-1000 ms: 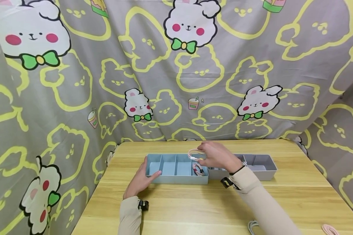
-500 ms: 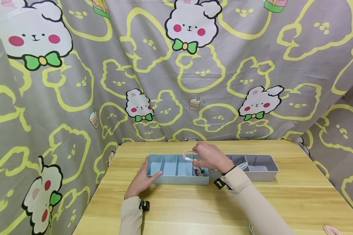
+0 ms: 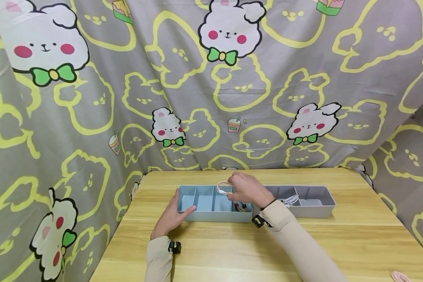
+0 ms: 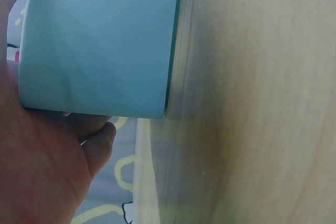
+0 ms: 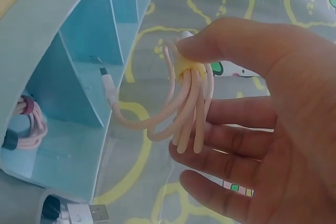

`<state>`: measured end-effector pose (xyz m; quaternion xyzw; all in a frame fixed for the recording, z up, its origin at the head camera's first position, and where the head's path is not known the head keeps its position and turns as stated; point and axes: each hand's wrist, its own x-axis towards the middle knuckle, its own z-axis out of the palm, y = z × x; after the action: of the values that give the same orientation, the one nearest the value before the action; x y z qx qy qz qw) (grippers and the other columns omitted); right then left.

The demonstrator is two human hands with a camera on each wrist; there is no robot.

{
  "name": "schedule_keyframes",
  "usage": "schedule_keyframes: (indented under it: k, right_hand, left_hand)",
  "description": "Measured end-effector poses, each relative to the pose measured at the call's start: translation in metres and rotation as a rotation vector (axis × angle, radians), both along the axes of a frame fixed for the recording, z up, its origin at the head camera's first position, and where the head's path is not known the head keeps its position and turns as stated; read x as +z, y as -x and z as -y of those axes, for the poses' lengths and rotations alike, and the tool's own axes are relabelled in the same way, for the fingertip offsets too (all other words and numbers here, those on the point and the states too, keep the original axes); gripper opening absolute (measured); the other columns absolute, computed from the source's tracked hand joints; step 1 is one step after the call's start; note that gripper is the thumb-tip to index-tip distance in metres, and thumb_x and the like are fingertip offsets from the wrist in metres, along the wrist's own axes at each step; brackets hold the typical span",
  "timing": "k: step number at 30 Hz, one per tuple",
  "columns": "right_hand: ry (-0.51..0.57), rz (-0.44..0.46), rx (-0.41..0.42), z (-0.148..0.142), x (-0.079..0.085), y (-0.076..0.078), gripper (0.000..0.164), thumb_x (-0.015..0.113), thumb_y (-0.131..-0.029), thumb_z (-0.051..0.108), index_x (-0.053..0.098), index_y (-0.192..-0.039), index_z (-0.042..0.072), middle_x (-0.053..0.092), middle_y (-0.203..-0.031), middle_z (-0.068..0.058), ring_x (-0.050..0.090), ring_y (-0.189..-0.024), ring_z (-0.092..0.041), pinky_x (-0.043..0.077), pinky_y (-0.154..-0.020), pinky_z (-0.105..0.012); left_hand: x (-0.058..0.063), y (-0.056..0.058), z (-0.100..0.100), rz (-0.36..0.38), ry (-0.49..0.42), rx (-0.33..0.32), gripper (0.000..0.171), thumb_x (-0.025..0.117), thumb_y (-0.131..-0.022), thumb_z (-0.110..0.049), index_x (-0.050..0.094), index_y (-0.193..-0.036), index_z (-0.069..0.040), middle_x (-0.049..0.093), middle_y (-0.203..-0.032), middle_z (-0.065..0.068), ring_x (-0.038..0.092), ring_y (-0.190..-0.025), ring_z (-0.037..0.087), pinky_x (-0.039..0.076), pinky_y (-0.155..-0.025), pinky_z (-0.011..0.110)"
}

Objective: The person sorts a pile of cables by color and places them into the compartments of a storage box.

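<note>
In the head view my left hand (image 3: 172, 216) holds the left end of a light blue divided box (image 3: 215, 216), its thumb over the front rim. The left wrist view shows my palm against that box's smooth wall (image 4: 100, 45). My right hand (image 3: 248, 188) pinches a coiled pale pink charging cable (image 5: 184, 108) between thumb and fingers, above the right part of the box. A yellow tie (image 5: 190, 71) binds the coil, and its white plug (image 5: 109, 87) sticks out to one side. Another pink cable (image 5: 34, 129) with a dark red tie lies in the box's end compartment.
A grey divided box (image 3: 311, 211) stands to the right of the blue one, with a white cable (image 3: 291, 199) inside. A metal USB plug (image 5: 97, 213) shows near the boxes. A pink cable (image 3: 399, 276) lies at the table's front right. A patterned curtain (image 3: 204, 90) hangs behind.
My right hand has moved a little left with the pink cable, from the box's right end compartment toward the one beside it. The left hand keeps its place on the box.
</note>
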<state>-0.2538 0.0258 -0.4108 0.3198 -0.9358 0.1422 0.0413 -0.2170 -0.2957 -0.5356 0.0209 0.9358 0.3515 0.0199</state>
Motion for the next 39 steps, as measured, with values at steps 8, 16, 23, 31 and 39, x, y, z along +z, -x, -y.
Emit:
schedule_keyframes:
  k: [8, 16, 23, 31, 39]
  right_hand:
    - [0.014, 0.011, -0.004, 0.008, -0.004, 0.002, 0.025, 0.083, -0.083, 0.03, 0.074, -0.089, 0.008, 0.061, -0.08, 0.0, 0.05, -0.061, -0.013, 0.041, -0.053, -0.027]
    - [-0.003, 0.043, -0.005, 0.014, -0.006, 0.001, 0.025, 0.081, -0.086, 0.031, 0.073, -0.09, 0.008, 0.061, -0.082, -0.001, 0.049, -0.062, -0.013, 0.041, -0.055, -0.028]
    - [-0.013, 0.055, -0.005, 0.017, -0.01, 0.003, 0.027, 0.081, -0.087, 0.031, 0.072, -0.086, 0.006, 0.056, -0.076, 0.0, 0.043, -0.06, -0.012, 0.036, -0.054, -0.027]
    - [-0.004, 0.071, -0.006, 0.02, -0.013, 0.005, 0.026, 0.082, -0.087, 0.03, 0.072, -0.084, 0.006, 0.056, -0.072, 0.0, 0.042, -0.058, -0.012, 0.035, -0.052, -0.027]
    - [0.003, 0.074, -0.006, 0.022, -0.014, 0.004, 0.027, 0.082, -0.088, 0.03, 0.072, -0.082, 0.006, 0.056, -0.072, -0.001, 0.042, -0.057, -0.013, 0.035, -0.052, -0.028]
  left_hand:
    - [0.0, 0.001, 0.0, -0.003, -0.012, 0.0, 0.119, 0.061, -0.088, -0.077, -0.006, -0.168, -0.02, 0.01, -0.175, 0.018, 0.02, -0.16, 0.042, 0.026, -0.125, 0.066]
    - [0.0, 0.001, 0.0, 0.001, -0.02, -0.001, 0.12, 0.062, -0.088, -0.076, -0.006, -0.168, -0.019, 0.01, -0.175, 0.018, 0.02, -0.159, 0.042, 0.026, -0.125, 0.066]
    - [0.002, 0.001, 0.0, 0.003, -0.018, -0.001, 0.119, 0.062, -0.088, -0.077, -0.006, -0.168, -0.02, 0.01, -0.175, 0.017, 0.021, -0.159, 0.042, 0.025, -0.125, 0.065]
    - [0.002, 0.001, 0.0, 0.002, -0.016, -0.006, 0.119, 0.062, -0.088, -0.077, -0.006, -0.168, -0.021, 0.01, -0.175, 0.016, 0.021, -0.159, 0.042, 0.026, -0.125, 0.065]
    - [0.002, 0.001, 0.0, 0.008, -0.011, 0.003, 0.119, 0.062, -0.087, -0.077, -0.006, -0.168, -0.021, 0.01, -0.175, 0.017, 0.022, -0.159, 0.042, 0.027, -0.125, 0.065]
